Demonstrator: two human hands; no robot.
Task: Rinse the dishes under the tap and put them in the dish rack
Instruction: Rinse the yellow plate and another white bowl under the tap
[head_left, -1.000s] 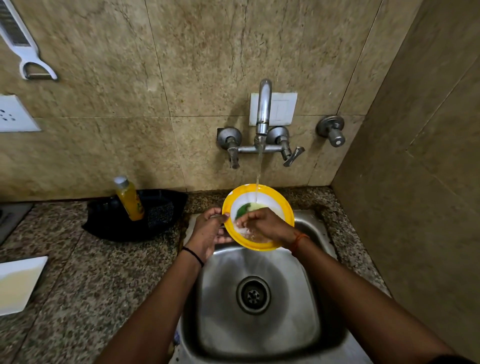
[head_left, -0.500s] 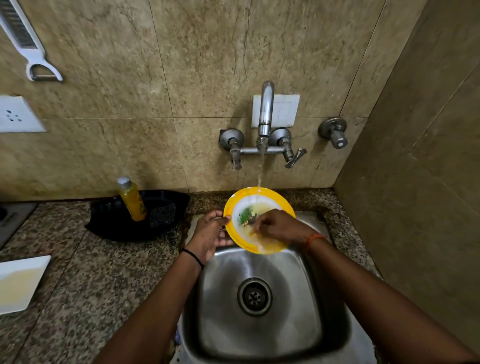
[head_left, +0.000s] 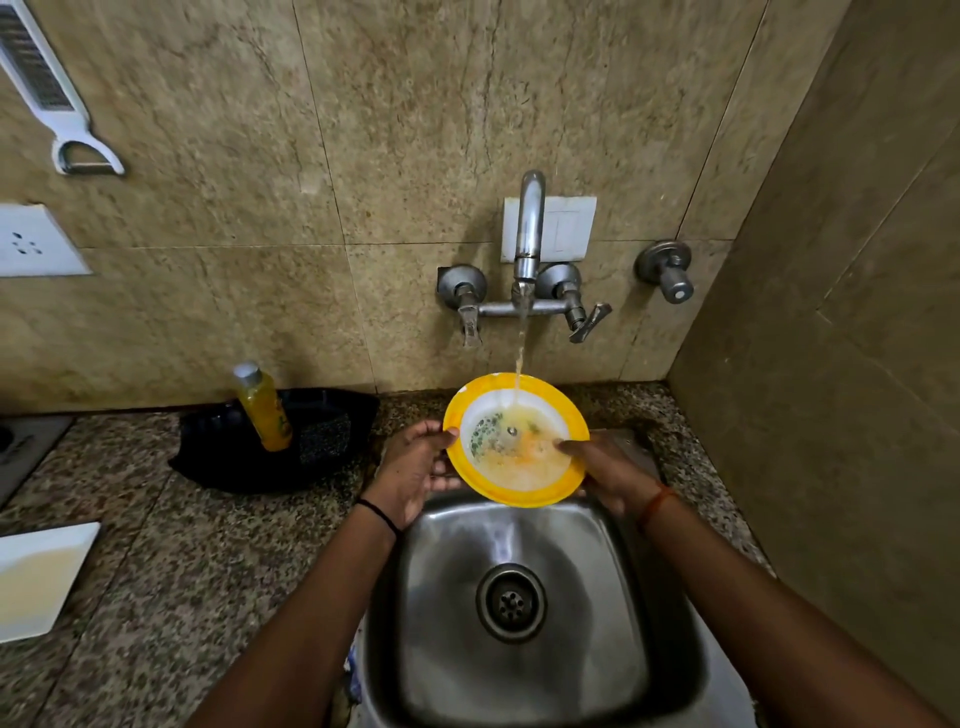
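A round plate (head_left: 470, 395) with a yellow rim and a white middle is held tilted over the back of the steel sink (head_left: 524, 525). Water runs from the tap (head_left: 529, 228) onto the plate's middle, which is covered with cloudy water. My left hand (head_left: 415, 467) grips the plate's left rim. My right hand (head_left: 605, 467) holds the right rim, with fingers reaching onto the plate's face. No dish rack is in view.
A black tray (head_left: 322, 415) with an orange soap bottle (head_left: 262, 405) and a scrubber sits on the speckled granite counter (head_left: 182, 571) left of the sink. A white board (head_left: 36, 577) lies at the far left. Tiled walls close in behind and at the right.
My right hand has slid from the middle of the plate to its right rim. The plate's face is uncovered, and the water falls on it directly.
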